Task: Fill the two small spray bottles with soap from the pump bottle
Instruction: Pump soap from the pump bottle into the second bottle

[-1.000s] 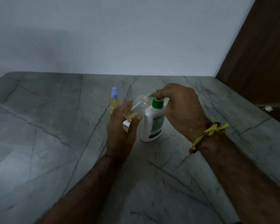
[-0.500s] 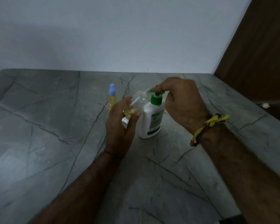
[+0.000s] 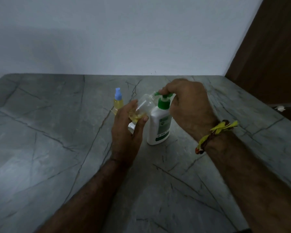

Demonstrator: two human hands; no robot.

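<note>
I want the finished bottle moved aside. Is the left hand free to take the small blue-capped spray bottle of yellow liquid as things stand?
Probably not yet: the left hand grips the clear tilted spray bottle at the pump nozzle. The blue-capped spray bottle stands just beyond, unobstructed.

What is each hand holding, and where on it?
The left hand holds the clear spray bottle by its lower end. The right hand grips the pump bottle at its green pump head.

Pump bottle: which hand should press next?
Right. The right hand already has its fingers on the green pump head; the left hand grips the clear bottle, tilted with its mouth at the spout.
</note>
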